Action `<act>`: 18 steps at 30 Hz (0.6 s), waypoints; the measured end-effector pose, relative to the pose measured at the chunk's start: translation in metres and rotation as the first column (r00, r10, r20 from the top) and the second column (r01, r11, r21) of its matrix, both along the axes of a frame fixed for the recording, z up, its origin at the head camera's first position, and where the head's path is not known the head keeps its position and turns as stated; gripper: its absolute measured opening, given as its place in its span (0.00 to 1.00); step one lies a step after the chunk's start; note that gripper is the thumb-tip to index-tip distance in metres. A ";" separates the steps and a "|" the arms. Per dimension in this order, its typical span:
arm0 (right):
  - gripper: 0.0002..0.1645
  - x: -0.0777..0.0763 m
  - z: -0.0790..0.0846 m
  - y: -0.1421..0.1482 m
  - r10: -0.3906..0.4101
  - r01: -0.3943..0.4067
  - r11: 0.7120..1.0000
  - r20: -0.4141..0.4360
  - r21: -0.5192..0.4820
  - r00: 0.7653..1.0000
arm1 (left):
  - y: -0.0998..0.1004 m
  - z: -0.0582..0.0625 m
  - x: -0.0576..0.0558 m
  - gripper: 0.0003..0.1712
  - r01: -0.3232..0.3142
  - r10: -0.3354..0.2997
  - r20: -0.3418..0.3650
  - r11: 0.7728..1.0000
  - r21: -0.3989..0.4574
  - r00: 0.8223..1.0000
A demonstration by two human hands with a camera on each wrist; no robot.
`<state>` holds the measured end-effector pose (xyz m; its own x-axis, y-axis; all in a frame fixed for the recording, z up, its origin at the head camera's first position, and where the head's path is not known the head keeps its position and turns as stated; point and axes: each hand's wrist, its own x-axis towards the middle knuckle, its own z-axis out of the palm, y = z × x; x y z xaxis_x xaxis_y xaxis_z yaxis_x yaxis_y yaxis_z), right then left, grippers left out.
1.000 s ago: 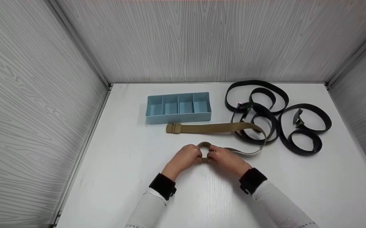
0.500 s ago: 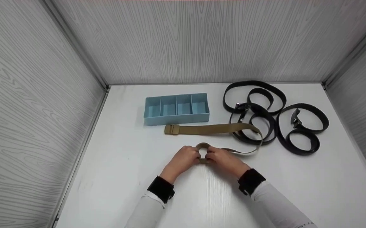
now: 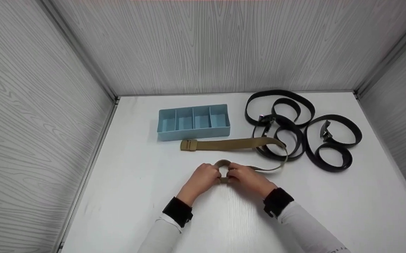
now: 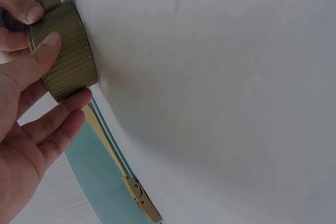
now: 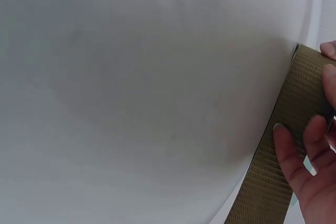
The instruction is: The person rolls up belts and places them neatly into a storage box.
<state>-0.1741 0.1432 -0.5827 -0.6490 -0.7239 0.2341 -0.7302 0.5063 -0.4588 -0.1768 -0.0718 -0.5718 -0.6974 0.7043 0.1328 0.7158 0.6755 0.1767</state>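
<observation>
A tan webbing belt (image 3: 227, 144) lies on the table, its free end rolled into a round coil between my two hands. My left hand (image 3: 203, 178) holds the coil's left side; in the left wrist view the thumb presses on the ribbed coil (image 4: 73, 59) and the other fingers spread beneath. On the opposite side my right hand (image 3: 248, 178) pinches the coil, and in the right wrist view its fingers lie along the strap (image 5: 262, 182). From there the belt curves right and doubles back to its buckle (image 3: 189, 145), at the left behind the hands.
A blue tray (image 3: 194, 133) with several compartments stands behind the belt. Several black belts (image 3: 333, 168) with metal buckles lie in loose loops at the right, and the tan belt's bend overlaps one black loop (image 3: 303, 149). Grey wood-grain panels (image 3: 210, 45) border the table.
Everything in the head view has drifted slightly left and down with the camera. Both hands keep hold of the coil, with almost no change in their pose.
</observation>
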 end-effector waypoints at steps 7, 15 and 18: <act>0.04 -0.004 0.002 0.003 0.012 -0.011 1.000 -0.062 0.013 0.998 | -0.001 0.002 -0.005 0.03 0.007 -0.008 0.054 1.000 0.015 0.999; 0.03 -0.002 0.000 -0.003 -0.008 0.010 0.998 -0.044 0.065 0.999 | -0.001 0.007 -0.006 0.04 0.003 -0.003 0.040 1.000 0.003 0.999; 0.03 -0.002 0.000 0.000 -0.005 0.007 0.999 -0.037 0.042 0.999 | 0.000 0.007 -0.007 0.05 0.015 -0.015 0.052 1.000 0.010 0.999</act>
